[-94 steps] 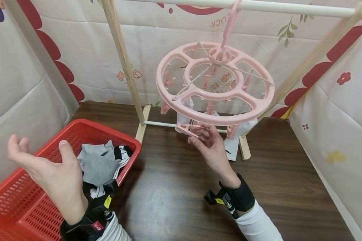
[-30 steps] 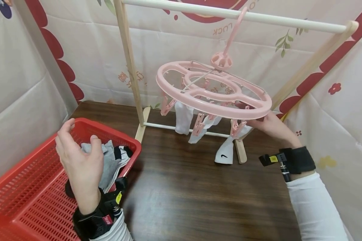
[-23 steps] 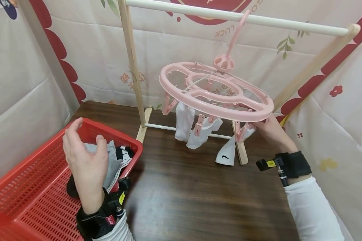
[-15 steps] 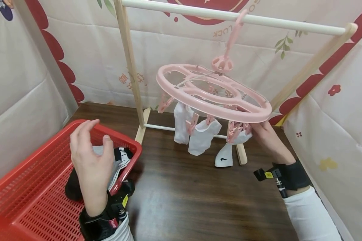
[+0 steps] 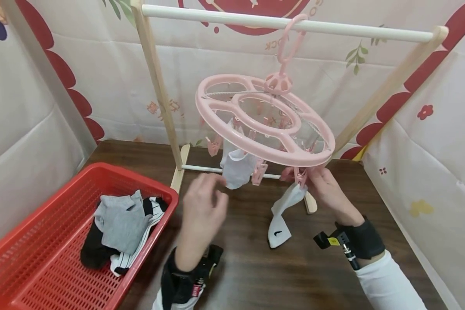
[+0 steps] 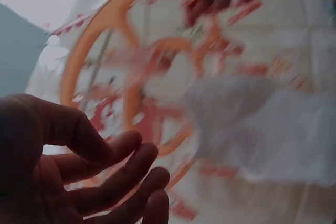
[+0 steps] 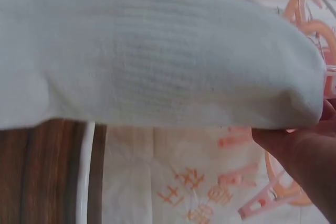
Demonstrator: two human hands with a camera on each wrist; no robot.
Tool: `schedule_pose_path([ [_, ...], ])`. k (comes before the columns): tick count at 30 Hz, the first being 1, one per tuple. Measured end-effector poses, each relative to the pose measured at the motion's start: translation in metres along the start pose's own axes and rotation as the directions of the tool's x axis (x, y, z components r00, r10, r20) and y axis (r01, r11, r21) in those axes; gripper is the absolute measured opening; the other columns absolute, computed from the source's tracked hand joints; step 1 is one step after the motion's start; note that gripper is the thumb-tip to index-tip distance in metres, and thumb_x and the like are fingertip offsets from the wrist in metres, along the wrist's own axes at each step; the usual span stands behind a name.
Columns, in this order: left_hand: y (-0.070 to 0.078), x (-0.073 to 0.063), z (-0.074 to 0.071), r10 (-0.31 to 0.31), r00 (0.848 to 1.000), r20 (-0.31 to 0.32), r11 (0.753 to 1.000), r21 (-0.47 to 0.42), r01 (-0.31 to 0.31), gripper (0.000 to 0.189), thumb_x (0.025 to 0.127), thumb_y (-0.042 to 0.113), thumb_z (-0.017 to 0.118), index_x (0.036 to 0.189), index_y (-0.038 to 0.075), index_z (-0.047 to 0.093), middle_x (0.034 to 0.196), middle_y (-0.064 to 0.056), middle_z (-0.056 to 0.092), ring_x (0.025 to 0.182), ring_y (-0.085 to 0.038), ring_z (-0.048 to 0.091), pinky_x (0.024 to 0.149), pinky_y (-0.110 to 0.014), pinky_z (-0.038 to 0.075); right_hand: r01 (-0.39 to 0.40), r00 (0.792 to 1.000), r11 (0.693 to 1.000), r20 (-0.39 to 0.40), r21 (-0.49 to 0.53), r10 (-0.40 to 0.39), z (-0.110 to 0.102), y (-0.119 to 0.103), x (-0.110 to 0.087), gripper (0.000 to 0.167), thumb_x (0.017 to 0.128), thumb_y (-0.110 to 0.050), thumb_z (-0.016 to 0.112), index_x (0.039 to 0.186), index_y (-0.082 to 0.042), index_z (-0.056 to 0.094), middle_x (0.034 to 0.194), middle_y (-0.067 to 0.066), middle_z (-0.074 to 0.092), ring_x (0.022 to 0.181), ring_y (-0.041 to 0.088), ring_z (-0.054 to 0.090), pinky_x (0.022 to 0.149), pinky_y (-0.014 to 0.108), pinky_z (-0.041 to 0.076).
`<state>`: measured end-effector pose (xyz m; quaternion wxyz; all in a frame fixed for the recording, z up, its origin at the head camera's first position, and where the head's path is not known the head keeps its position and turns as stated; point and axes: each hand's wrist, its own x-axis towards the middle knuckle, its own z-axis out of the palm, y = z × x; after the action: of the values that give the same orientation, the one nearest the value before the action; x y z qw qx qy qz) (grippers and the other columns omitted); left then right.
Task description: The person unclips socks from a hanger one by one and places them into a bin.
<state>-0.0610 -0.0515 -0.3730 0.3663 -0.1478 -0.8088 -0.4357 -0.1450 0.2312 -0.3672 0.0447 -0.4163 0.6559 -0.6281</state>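
A round pink clip hanger [image 5: 213, 113] hangs tilted by its hook from the white rail. My right hand [image 5: 327, 191] is under its right rim, fingers curled around the upper end of a white sock [image 5: 282, 215], beside a pink clothespin [image 5: 300, 177]. That sock dangles low, a black swoosh near its cuff; in the right wrist view the sock [image 7: 157, 56] stretches across, thumb against its rounded end. My left hand [image 5: 203, 215], loosely curled and holding nothing, is just left of another white sock [image 5: 238, 170] clipped under the hanger. Its fingers [image 6: 123, 182] show in the left wrist view.
On the left stands a red basket [image 5: 141, 258] with a grey sock [image 5: 124, 221], a black one [image 5: 93, 249] and a striped one [image 5: 139, 247]. A wooden frame [image 5: 159, 82] with a white rail [image 5: 224, 18] stands on the brown table [image 5: 302, 280]. Printed cloth surrounds it.
The right hand went from a front clothespin to the right rim, and the hanger has turned. The swoosh sock now hangs longer and lower. My left hand left the basket, moving right toward the hanger.
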Motion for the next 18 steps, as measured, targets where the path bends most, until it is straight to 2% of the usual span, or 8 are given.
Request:
schedule_pose_path([
  [2,-0.001,-0.003,0.019,0.037,0.994,0.104,0.997,-0.066,-0.03,0.023,0.073,-0.007,0.057,0.094,0.001,0.066,0.092,-0.01,0.065,0.086,-0.027,0.061,0.073,-0.039,0.048,0.018,1.0,1.0,-0.008,-0.021,-0.018,0.007,0.0,0.0,0.031,0.106,-0.017,0.031,0.125,0.001,0.048,0.104,0.016,0.061,0.1,0.023,0.059,0.085,0.029,0.047],
  [4,-0.001,-0.007,0.038,0.056,0.973,0.226,0.987,-0.162,-0.02,0.026,0.078,-0.004,0.061,0.103,0.0,0.064,0.102,-0.012,0.065,0.095,-0.027,0.062,0.081,-0.038,0.049,0.02,0.999,0.998,-0.031,-0.061,-0.022,0.014,-0.002,0.001,0.027,0.105,-0.014,0.035,0.123,0.0,0.05,0.1,0.014,0.062,0.097,0.021,0.062,0.081,0.027,0.048],
  [6,-0.002,-0.009,0.056,0.056,0.936,0.349,0.967,-0.253,0.037,0.034,0.082,0.002,0.066,0.116,0.001,0.06,0.115,-0.012,0.062,0.107,-0.026,0.059,0.09,-0.038,0.046,0.029,0.998,0.996,-0.058,-0.086,-0.035,0.02,-0.004,0.003,0.028,0.104,-0.01,0.037,0.126,0.004,0.049,0.099,0.016,0.062,0.094,0.022,0.063,0.079,0.028,0.049],
  [9,-0.004,-0.013,0.081,0.038,0.857,0.513,0.928,-0.336,0.161,0.055,0.086,0.015,0.072,0.134,0.004,0.048,0.132,-0.011,0.054,0.122,-0.023,0.051,0.098,-0.037,0.041,0.041,0.995,0.997,-0.091,-0.063,-0.047,0.027,-0.006,0.008,0.024,0.103,-0.007,0.041,0.12,0.008,0.049,0.099,0.016,0.063,0.093,0.023,0.064,0.079,0.029,0.049],
  [11,-0.006,-0.015,0.093,0.021,0.816,0.577,0.903,-0.361,0.233,0.064,0.087,0.017,0.071,0.142,0.007,0.04,0.139,-0.01,0.05,0.124,-0.019,0.049,0.099,-0.035,0.04,0.05,0.993,0.998,-0.103,-0.035,-0.053,0.032,-0.006,0.012,0.022,0.102,-0.004,0.043,0.115,0.012,0.048,0.098,0.018,0.063,0.091,0.025,0.064,0.08,0.03,0.049],
  [12,-0.007,-0.017,0.099,0.015,0.804,0.594,0.894,-0.368,0.255,0.066,0.088,0.018,0.07,0.144,0.007,0.037,0.14,-0.011,0.049,0.122,-0.016,0.05,0.097,-0.033,0.041,0.047,0.993,0.999,-0.107,-0.027,-0.05,0.034,-0.007,0.013,0.019,0.101,-0.002,0.044,0.114,0.012,0.049,0.098,0.019,0.064,0.091,0.026,0.065,0.08,0.03,0.049],
  [15,-0.012,-0.021,0.11,-0.007,0.808,0.589,0.878,-0.384,0.287,0.057,0.091,0.013,0.064,0.142,0.003,0.041,0.131,-0.014,0.056,0.108,-0.014,0.057,0.09,-0.029,0.045,0.023,0.994,0.999,-0.111,-0.022,-0.025,0.04,-0.006,0.016,0.015,0.101,-0.001,0.045,0.109,0.009,0.052,0.098,0.017,0.065,0.09,0.025,0.067,0.081,0.03,0.05],
  [18,-0.017,-0.023,0.116,-0.046,0.838,0.544,0.866,-0.397,0.305,0.042,0.093,0.006,0.058,0.133,0.0,0.051,0.119,-0.016,0.063,0.092,-0.016,0.059,0.079,-0.027,0.046,0.002,0.995,0.999,-0.102,-0.032,-0.005,0.042,-0.004,0.017,0.016,0.101,-0.002,0.044,0.112,0.006,0.054,0.099,0.017,0.066,0.09,0.024,0.068,0.081,0.029,0.05],
])
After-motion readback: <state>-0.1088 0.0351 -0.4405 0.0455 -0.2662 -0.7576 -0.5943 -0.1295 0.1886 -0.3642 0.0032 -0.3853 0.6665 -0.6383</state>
